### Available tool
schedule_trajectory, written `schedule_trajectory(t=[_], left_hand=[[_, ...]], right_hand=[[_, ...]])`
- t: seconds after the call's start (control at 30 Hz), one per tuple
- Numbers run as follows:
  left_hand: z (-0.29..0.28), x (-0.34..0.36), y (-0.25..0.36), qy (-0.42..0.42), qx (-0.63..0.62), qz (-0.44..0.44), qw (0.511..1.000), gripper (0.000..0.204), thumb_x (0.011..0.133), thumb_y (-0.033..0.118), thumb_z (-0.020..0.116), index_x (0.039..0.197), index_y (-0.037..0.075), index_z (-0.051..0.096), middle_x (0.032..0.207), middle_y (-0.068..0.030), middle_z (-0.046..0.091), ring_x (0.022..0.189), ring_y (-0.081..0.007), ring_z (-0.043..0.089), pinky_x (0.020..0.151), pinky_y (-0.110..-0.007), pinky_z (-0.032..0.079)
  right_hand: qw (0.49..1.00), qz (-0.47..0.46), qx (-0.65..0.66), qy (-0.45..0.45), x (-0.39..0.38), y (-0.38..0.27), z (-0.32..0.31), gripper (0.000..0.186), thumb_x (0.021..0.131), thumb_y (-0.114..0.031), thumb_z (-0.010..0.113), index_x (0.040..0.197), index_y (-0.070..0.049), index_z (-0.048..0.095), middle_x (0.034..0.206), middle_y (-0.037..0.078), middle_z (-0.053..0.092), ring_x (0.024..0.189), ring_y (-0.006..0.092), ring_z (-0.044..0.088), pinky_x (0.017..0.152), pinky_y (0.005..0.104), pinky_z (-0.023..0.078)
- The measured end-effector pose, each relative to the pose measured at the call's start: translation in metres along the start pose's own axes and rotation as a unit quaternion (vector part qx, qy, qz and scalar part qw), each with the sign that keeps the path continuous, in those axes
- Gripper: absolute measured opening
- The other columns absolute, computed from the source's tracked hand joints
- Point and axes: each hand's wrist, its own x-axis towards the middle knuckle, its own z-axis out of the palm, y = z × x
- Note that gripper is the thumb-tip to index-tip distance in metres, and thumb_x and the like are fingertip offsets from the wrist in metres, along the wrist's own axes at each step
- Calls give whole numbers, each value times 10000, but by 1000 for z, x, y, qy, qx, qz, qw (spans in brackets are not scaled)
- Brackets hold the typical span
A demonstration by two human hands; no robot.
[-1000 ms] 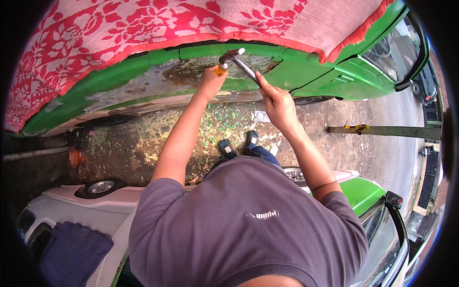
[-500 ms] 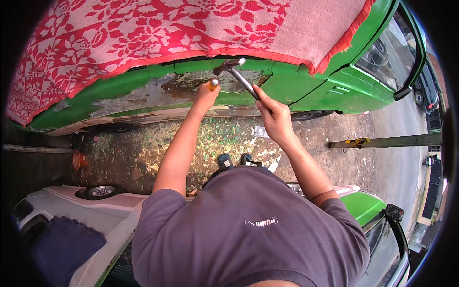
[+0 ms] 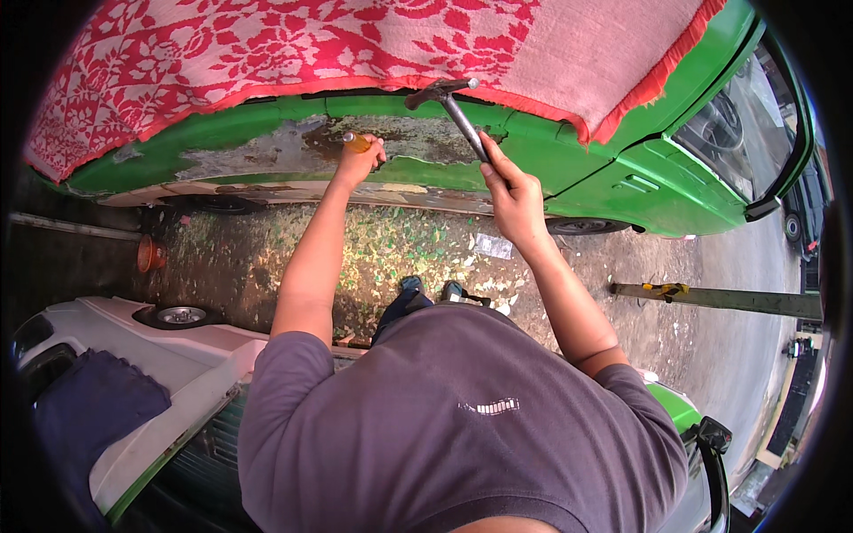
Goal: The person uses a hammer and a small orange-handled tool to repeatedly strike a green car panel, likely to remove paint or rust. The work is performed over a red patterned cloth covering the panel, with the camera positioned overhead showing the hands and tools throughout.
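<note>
My left hand (image 3: pixel 357 166) is closed around a tool with an amber-yellow handle and a metal cap (image 3: pixel 357 142); its working end is hidden. It is at the side of a green car (image 3: pixel 524 151), by a patch of scraped, peeling paint (image 3: pixel 267 149). My right hand (image 3: pixel 515 202) grips the lower part of the metal shaft of a hammer (image 3: pixel 461 117). The hammer's head is raised in front of the car's upper edge, to the right of the yellow handle and apart from it.
A red and pink patterned blanket (image 3: pixel 293 53) drapes over the car. Paint flakes (image 3: pixel 391 240) litter the ground around my feet. Behind me stands another car (image 3: pixel 142 329) with a dark cloth (image 3: pixel 102 400) on it. A post (image 3: pixel 720 299) juts in at right; an orange bucket (image 3: pixel 151 255) is at left.
My left hand has moved left along the car with the yellow-handled tool, which now tilts differently. The hammer head has moved up and to the right, farther from that tool. The view has shifted slightly.
</note>
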Motion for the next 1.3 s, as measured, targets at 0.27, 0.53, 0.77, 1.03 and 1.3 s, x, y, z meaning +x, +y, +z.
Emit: schedule_trajectory(t=[0.27,0.53,0.77,1.03,1.3], left_hand=[[-16,-22,30,27,-22,4,999,248,962,178,554,750,49,540,675,-4,589,570,-70,482,542,-234,400],[-2,-22,1,15,-78,-17,997,265,947,215,606,746,54,545,678,-11,610,543,-69,484,518,-241,397],[-5,-13,1,-28,-62,-13,998,284,959,241,592,753,54,536,690,-19,619,539,-69,490,515,-241,399],[-12,-10,-5,-41,-59,17,997,293,946,268,609,761,50,549,696,-28,630,533,-72,502,509,-244,409],[-7,-4,-12,-36,-102,26,994,264,915,247,655,757,48,581,662,-32,648,504,-83,522,474,-251,416]], right_hand=[[990,112,87,0,-2,26,-3,421,950,-89,575,1369,-121,537,914,1,604,789,75,474,771,219,432],[984,161,79,12,-9,15,16,421,954,-102,570,1373,-122,536,851,-30,546,722,55,426,670,209,399],[977,192,81,47,-20,3,38,435,952,-107,564,1385,-142,528,762,-63,475,656,40,379,601,206,360],[972,211,73,78,-29,-10,58,432,952,-116,569,1382,-139,531,784,-54,494,679,45,397,619,205,369],[969,209,75,109,-42,-18,70,442,962,-113,562,1399,-149,511,711,-71,445,600,29,363,538,196,313]])
